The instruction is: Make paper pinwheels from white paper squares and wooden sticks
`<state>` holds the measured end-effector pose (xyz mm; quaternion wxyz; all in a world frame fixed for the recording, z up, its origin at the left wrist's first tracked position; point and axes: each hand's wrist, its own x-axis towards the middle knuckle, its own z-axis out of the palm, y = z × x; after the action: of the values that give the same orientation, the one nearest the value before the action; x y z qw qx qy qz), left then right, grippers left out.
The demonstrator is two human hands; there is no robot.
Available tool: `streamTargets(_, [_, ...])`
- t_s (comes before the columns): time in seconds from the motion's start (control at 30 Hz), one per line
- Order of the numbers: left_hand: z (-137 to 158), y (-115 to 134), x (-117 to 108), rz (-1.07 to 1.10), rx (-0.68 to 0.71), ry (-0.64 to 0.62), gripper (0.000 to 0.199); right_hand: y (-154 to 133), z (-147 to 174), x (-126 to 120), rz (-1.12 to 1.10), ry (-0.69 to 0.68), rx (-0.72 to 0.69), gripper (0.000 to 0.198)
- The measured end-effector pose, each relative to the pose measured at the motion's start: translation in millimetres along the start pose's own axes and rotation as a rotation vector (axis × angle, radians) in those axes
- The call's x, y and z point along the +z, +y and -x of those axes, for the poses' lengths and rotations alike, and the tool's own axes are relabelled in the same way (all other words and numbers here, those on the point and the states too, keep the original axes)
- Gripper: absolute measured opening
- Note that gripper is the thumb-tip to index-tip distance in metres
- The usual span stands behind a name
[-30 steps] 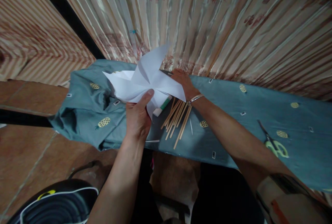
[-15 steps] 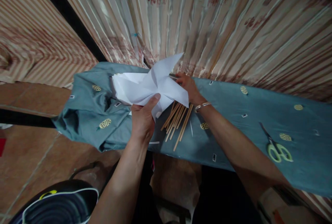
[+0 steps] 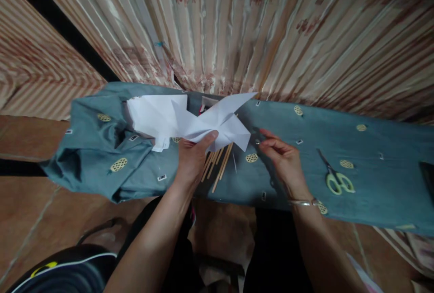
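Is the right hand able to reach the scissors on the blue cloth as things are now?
Probably yes. The right hand is beside the scissors, with only bare blue cloth between them; nothing blocks the way, though its fingers seem to pinch something small.

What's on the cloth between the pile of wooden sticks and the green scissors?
In the head view, the right hand hangs between the wooden sticks and the scissors, pinching something too small to tell. Under it is just the blue cloth with pineapple prints.

Right hand point(image 3: 283, 159) withdrawn from behind folded white paper point(image 3: 203, 123) to open cloth point(image 3: 373, 184), fingertips pinched together.
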<state>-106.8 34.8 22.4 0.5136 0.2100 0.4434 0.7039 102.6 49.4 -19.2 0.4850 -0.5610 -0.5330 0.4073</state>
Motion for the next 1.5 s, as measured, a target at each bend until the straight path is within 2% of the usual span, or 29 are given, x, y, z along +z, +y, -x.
streamTargets(0.1, [10.1, -13.8, 12.1, -0.026, -0.055, -0.067, 0.026, 12.3, 21.6, -24.6, 0.253, 0.021, -0.090, 0.010])
streamTargets(0.2, [18.2, -28.0, 24.0, -0.058, -0.106, -0.104, 0.022, 23.2, 31.1, -37.4, 0.418, -0.003, -0.192, 0.011])
streamTargets(0.33, [24.1, -45.1, 37.4, -0.065, -0.151, -0.131, 0.024, 33.1, 35.3, -43.7, 0.533, -0.060, -0.285, 0.009])
streamTargets(0.47, [27.6, -58.7, 46.6, -0.051, -0.192, -0.163, 0.026, 34.8, 35.3, -52.7, 0.548, -0.115, -0.315, 0.012])
streamTargets(0.53, [28.9, -64.0, 49.5, -0.062, -0.205, -0.171, 0.024, 27.7, 35.8, -61.0, 0.534, -0.049, -0.290, 0.012])
streamTargets(0.63, [31.1, -70.5, 52.6, -0.069, -0.208, -0.184, 0.024, 4.7, 41.8, -72.2, 0.504, 0.234, -0.220, 0.012])
streamTargets(0.7, [33.4, -74.4, 54.8, -0.066, -0.222, -0.197, 0.025, -13.6, 49.4, -74.0, 0.503, 0.350, -0.233, 0.013])
streamTargets(0.8, [38.1, -78.9, 58.8, -0.070, -0.261, -0.213, 0.023, -31.9, 60.5, -65.9, 0.578, 0.265, -0.361, 0.010])
streamTargets(0.93, [43.8, -81.7, 63.4, -0.054, -0.302, -0.236, 0.023, -31.0, 64.2, -50.3, 0.686, 0.163, -0.455, 0.010])
streamTargets(1.13, [45.4, -83.7, 63.1, -0.037, -0.308, -0.230, 0.025, -22.7, 60.9, -40.5, 0.666, 0.162, -0.452, 0.007])
streamTargets(1.27, [33.7, -74.7, 59.7, -0.051, -0.247, -0.203, 0.029, -21.9, 54.1, -50.4, 0.617, 0.225, -0.447, 0.008])
streamTargets(1.4, [11.4, -53.6, 54.3, -0.016, -0.089, -0.133, 0.031, -9.5, 42.4, -72.0, 0.562, 0.338, -0.313, 0.014])
streamTargets(1.5, [1.1, -41.6, 50.1, -0.032, -0.046, -0.100, 0.026, 1.6, 40.5, -75.6, 0.534, 0.231, -0.211, 0.016])
